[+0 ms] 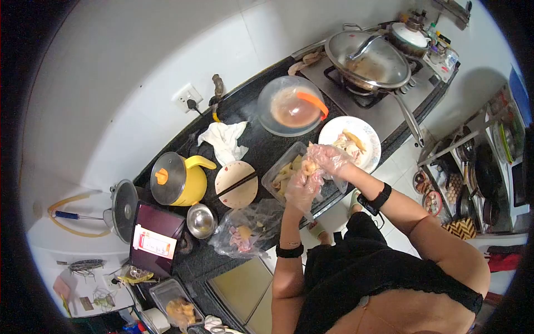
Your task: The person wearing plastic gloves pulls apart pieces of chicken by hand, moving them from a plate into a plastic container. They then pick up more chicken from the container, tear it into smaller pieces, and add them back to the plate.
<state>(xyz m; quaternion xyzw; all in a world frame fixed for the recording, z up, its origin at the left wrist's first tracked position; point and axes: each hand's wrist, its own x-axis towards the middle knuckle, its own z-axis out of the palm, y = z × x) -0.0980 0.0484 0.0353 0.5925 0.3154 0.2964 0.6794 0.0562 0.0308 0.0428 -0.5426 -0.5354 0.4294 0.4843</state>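
Note:
Both my hands wear clear plastic gloves and meet over the edge of a clear plastic container [268,181]. Between my left hand [303,192] and my right hand [332,160] is a small pale piece of meat [310,166], its exact kind too small to make out. Fingers of both hands are closed round it. Pale yellowish food pieces [286,177] lie in the container, partly hidden by my hands. Right beside my right hand stands a white patterned plate [371,132] with pale and yellowish food pieces on it.
A lidded wok [370,61] sits on the gas stove, its handle jutting over the counter edge. Around me stand a bowl with an orange handle across it [292,108], a white cloth [223,139], chopsticks on a plate [236,192], a yellow pot [192,186], a metal bowl [201,220] and a plastic bag [242,234].

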